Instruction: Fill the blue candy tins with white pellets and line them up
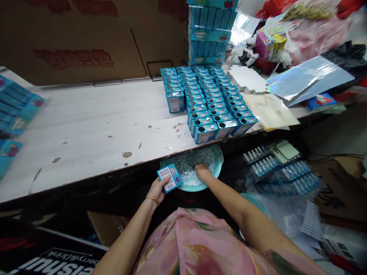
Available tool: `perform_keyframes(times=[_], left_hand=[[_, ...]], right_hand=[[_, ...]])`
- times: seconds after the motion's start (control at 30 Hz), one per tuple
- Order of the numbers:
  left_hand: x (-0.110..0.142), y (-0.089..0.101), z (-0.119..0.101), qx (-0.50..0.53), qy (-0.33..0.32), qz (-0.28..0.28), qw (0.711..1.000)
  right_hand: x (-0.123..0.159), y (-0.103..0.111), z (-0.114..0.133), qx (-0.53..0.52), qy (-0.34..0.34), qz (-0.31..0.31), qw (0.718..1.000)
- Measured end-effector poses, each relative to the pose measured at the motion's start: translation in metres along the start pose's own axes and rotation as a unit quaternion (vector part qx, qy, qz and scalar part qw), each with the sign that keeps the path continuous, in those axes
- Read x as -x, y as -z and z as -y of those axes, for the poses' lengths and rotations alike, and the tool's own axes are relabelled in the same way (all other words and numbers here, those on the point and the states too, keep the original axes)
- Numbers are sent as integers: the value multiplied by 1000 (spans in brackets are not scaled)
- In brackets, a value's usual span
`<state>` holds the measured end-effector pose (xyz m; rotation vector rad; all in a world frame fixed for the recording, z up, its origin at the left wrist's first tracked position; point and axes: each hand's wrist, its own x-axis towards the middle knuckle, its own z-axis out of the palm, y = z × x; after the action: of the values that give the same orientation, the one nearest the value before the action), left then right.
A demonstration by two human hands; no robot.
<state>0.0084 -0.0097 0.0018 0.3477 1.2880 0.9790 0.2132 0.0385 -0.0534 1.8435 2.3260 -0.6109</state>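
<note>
My left hand (159,188) grips a blue candy tin (169,178) by its lower edge, its printed label side facing up. The tin is tilted over the left rim of a pale green basin (219,168). Small white candies (189,177) fill much of the basin. Inside it, my right hand (202,171) reaches down among the candies, and its fingers are hidden there. Rows of upright blue tins (206,133) stand on the white table above the basin, many showing dark round openings on top. A few white candies lie on the tops of some tins.
Wrapped stacks of blue tins (210,36) rise behind the rows, with more packs (17,105) at the left. A large cardboard box (94,38) backs the white table (86,126). Plastic sheets (309,80) lie at right; packed tins (283,168) sit below them.
</note>
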Motion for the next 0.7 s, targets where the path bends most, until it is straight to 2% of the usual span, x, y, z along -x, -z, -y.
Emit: perform_keyframes(times=[0.17, 0.33, 0.4, 0.53, 0.7], left_hand=[[10, 2, -6, -19, -34, 19, 999], [19, 16, -13, -113, -151, -10, 982], [16, 18, -15, -186, -203, -16, 961], [5, 14, -20, -322, -295, -12, 899], [-11, 0, -16, -410, -353, 11, 841]], right_hand=[[-6, 2, -13, -120, -34, 57, 991], [5, 18, -24, -220, -19, 41, 974], [14, 29, -28, -246, -14, 35, 968], [31, 61, -34, -282, -1, 18, 959], [46, 106, -30, -309, 63, 2, 949]])
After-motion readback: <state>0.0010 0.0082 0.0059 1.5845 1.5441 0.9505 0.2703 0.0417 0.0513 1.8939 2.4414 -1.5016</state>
